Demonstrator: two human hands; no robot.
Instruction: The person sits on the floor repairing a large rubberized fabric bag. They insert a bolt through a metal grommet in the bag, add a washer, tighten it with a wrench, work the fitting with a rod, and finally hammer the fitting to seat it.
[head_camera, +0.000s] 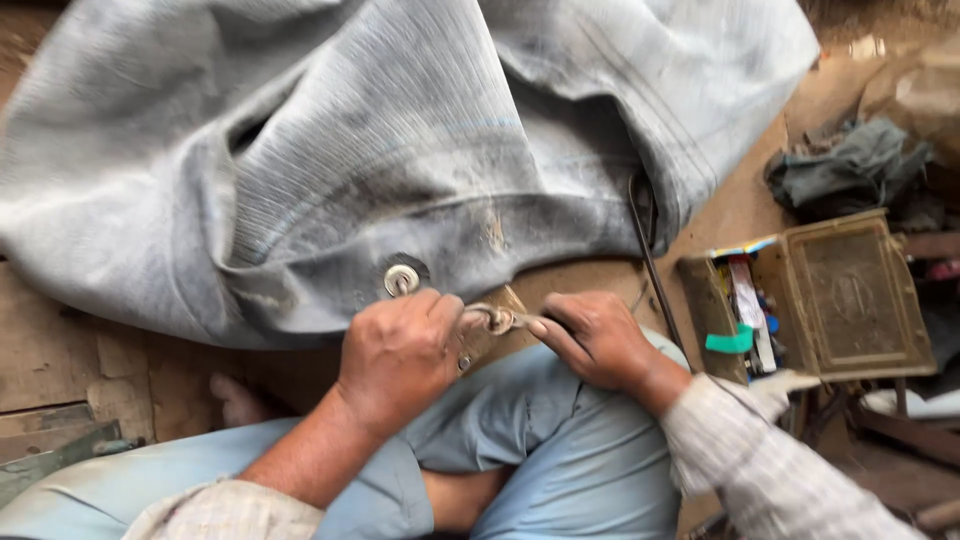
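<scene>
A big grey, dusty rubber inner tube (380, 150) lies crumpled on the ground across the top of the head view. Its round metal valve base (402, 280) sits at the tube's near edge. My left hand (400, 355) is closed just below that valve, gripping a bent metal valve stem (492, 318). My right hand (598, 338) pinches the other end of the same small metal piece with thumb and forefinger. Both hands hover above my crossed legs in light blue trousers (560, 450).
An open, rusty metal toolbox (850, 300) with small tubes and a green item stands to the right. A dark cloth heap (850, 165) lies behind it. A thin dark rod (650, 260) runs beside the tube. Wooden boards (60, 370) lie at left.
</scene>
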